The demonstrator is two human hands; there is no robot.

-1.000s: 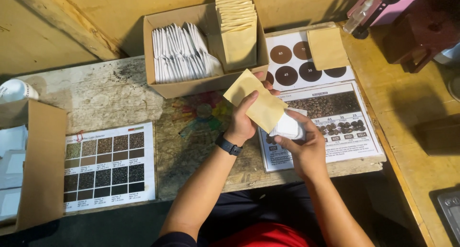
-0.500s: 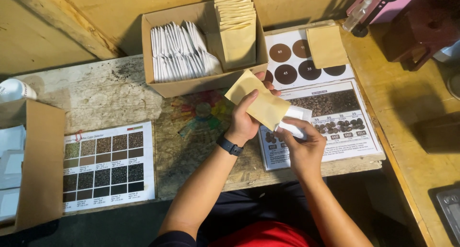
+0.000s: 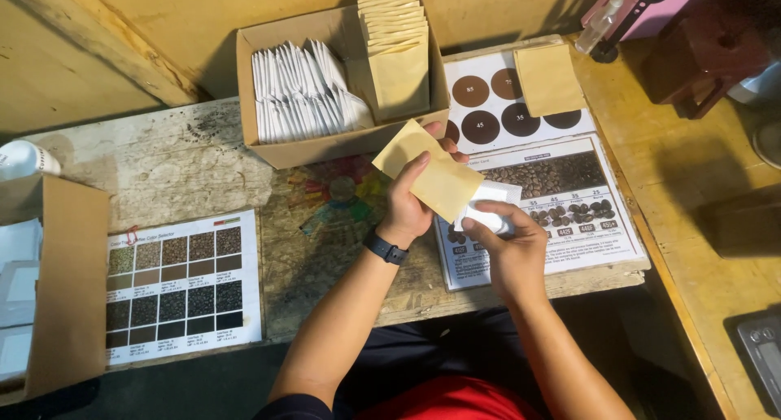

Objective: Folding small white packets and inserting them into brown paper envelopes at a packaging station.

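The white sachet (image 3: 488, 211) now sits flatter than a second ago, nosing towards the tan envelope's (image 3: 429, 170) lower edge; left hand (image 3: 407, 204) clamped on the envelope, right hand (image 3: 506, 245) pinching the sachet, just below the cardboard box (image 3: 281, 147); the envelope's long axis slants from upper-left down to lower-right.

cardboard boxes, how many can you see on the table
2: one open cardboard box of white and tan packets at the back centre, one at the left edge, partly out of frame. Others may lie outside the view.
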